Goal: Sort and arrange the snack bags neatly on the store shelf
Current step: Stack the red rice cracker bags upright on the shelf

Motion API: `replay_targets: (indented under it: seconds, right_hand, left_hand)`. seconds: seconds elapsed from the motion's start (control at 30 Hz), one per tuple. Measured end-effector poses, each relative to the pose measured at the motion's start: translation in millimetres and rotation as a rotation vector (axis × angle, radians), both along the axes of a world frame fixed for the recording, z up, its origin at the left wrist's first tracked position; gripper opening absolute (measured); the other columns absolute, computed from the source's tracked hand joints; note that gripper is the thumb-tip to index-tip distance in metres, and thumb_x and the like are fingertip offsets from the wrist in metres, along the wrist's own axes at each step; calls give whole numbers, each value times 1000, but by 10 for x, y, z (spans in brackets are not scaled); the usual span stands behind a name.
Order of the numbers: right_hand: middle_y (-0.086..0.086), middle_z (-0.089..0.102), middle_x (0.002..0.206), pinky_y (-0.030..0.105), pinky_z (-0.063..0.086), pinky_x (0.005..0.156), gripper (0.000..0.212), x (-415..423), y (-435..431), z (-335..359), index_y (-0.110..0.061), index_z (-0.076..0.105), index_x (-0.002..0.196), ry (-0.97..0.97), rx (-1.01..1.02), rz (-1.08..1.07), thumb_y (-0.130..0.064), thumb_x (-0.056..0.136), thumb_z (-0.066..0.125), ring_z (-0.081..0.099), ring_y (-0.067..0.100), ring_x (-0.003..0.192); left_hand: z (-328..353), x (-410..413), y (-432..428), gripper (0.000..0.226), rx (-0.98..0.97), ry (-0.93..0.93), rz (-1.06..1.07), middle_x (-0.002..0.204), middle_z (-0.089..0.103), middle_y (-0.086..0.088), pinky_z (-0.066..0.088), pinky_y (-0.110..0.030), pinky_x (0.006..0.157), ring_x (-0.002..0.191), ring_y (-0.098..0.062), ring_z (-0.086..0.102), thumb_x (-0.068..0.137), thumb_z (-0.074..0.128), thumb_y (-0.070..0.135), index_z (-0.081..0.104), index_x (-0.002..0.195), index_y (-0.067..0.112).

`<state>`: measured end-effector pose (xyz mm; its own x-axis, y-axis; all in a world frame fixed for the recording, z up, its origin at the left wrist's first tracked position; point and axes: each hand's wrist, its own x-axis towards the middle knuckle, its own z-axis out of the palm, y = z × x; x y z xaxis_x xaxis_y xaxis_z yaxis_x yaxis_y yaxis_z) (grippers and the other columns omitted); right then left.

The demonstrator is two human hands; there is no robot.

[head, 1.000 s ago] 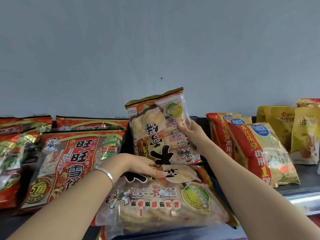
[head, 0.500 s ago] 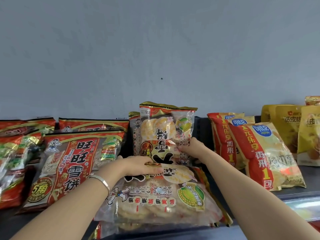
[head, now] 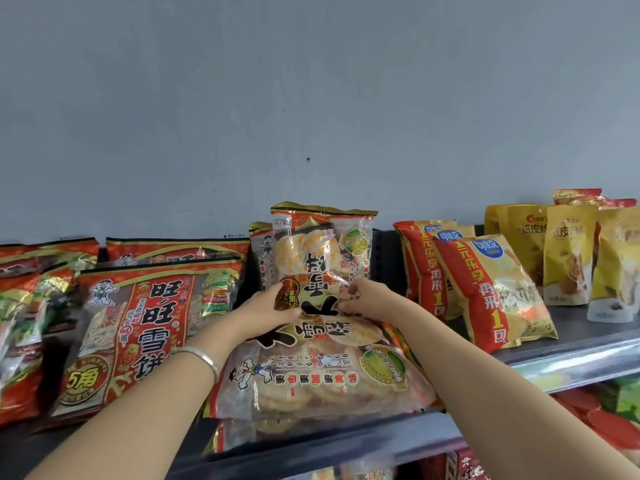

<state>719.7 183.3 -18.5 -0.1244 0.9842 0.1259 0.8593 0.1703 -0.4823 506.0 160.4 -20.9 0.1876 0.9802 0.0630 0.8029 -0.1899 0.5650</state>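
A dark store shelf (head: 571,362) is running across in front of you, with a plain grey wall (head: 311,98) rising behind it. Nearest you, a flat cracker bag (head: 322,372) is lying face up at the shelf's front edge, on top of another pack that is just showing beneath it. Your left arm, wearing a silver bangle (head: 201,356), is reaching in over its left side.

Just past it, you are holding the upright cracker bag (head: 322,251) on its bottom edge. Your left hand (head: 266,311) is gripping its lower left corner, and your right hand (head: 367,299) is pinching its lower right corner. A matching rear bag (head: 261,258) is standing directly behind it, touching it.

To the left, big red bags (head: 138,327) are leaning back in overlapping rows. To the right, red-and-yellow bags (head: 491,289) are leaning one behind another, and farther right yellow pouches (head: 568,254) are standing near the wall.
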Motion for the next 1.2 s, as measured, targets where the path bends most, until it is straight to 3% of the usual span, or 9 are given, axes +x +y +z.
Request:
replay_targets:
  seconds: [0.17,0.4,0.6,0.83,0.9,0.97,1.03,1.1,1.2]
  right_hand:
    - [11,52,134,31,44,91,66,-14,-12,-16,-11,37,141,80,18,-57,-37,88,66,53,26,118]
    - [9,55,131,28,46,84,58,76,110,18,-14,41,138,98,57,-18,-39,90,63,56,23,112]
    - [7,60,122,37,54,85,44,65,117,196,-19,47,135,90,309,50,-31,94,56,61,19,98]
    - [5,36,148,48,32,107,67,-104,111,495,-25,38,141,-487,923,-6,-24,82,68,32,32,137]
    - [7,23,157,57,11,114,84,-159,106,588,-28,28,148,-642,987,-51,-28,77,74,15,34,146]
    - [7,-1,162,65,-9,109,98,-223,68,682,-31,12,152,-793,1001,-70,-35,77,75,-8,36,147]
    - [6,-11,161,68,-17,104,99,-344,-8,760,-32,-1,152,-954,999,-46,-38,83,69,-17,36,146]
    - [5,12,161,68,-18,103,88,-475,-46,822,-33,-1,153,-1045,906,0,-34,90,61,-1,32,148]
    - [1,53,134,71,-12,107,63,-560,-46,914,-31,38,142,-1078,782,18,-33,85,66,37,30,136]
  left_hand:
    - [76,-20,290,95,47,-195,103,155,24,-8,28,-37,112,139,-26,30,87,65,34,-4,152,17]
    - [147,156,730,76,54,-554,201,142,43,-7,31,-37,107,131,-27,40,81,73,13,29,144,11]
    - [198,287,904,69,192,-562,173,124,58,-2,41,-43,102,119,-23,51,71,81,23,47,129,10]
    - [605,457,640,43,613,-489,74,112,58,3,41,-27,86,102,-12,53,81,72,23,52,117,10]
    - [663,394,549,41,659,-444,50,106,59,5,39,-22,82,97,-9,53,79,74,22,56,114,12]
    - [639,337,487,43,639,-423,28,105,58,9,37,-18,80,96,-7,52,79,75,22,56,116,14]
    - [561,259,451,45,562,-438,-4,109,56,13,39,-14,83,100,-4,52,80,74,20,55,120,16]
    - [489,156,436,48,410,-600,-73,115,63,7,44,-23,92,101,-6,59,77,76,20,55,120,15]
    - [471,45,350,46,279,-855,-49,106,67,-4,45,-23,74,91,-8,63,76,76,21,52,114,13]
